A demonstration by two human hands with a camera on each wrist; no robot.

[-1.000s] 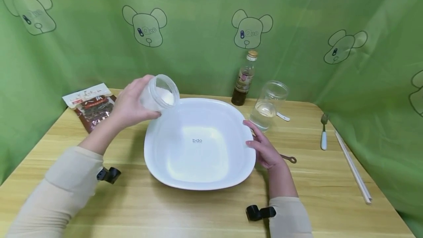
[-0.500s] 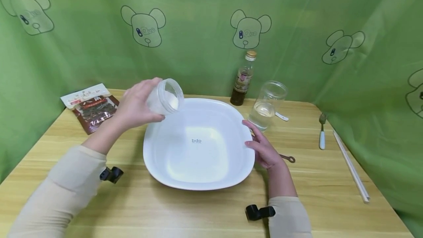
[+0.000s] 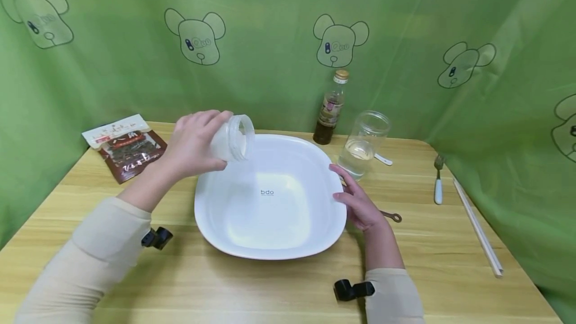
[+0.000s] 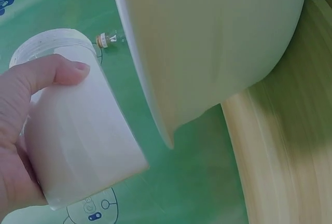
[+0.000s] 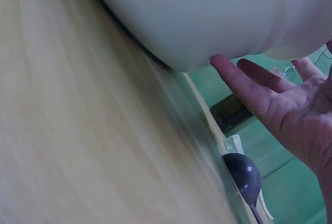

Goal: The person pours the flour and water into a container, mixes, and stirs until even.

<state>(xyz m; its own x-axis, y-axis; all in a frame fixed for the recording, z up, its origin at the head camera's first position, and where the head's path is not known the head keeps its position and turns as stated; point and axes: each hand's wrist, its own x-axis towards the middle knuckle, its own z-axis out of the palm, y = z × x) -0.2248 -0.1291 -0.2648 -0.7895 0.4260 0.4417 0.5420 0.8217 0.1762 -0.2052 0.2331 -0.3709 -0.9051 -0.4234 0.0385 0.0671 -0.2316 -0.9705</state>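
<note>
- here, the left hand [image 3: 191,144] grips a tilted jar [image 3: 226,142] of white contents, held over the far left rim of the white basin [image 3: 267,214]
- the right hand [image 3: 362,206] pinches the white basin's right rim
- the white basin is on the bench [image 3: 252,291]

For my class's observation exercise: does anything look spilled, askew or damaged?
Nothing stands out as spilled or damaged. The translucent cylindrical jar of white contents is tilted toward the rounded white basin, but the left hand grips it, so the tilt looks deliberate.
</note>
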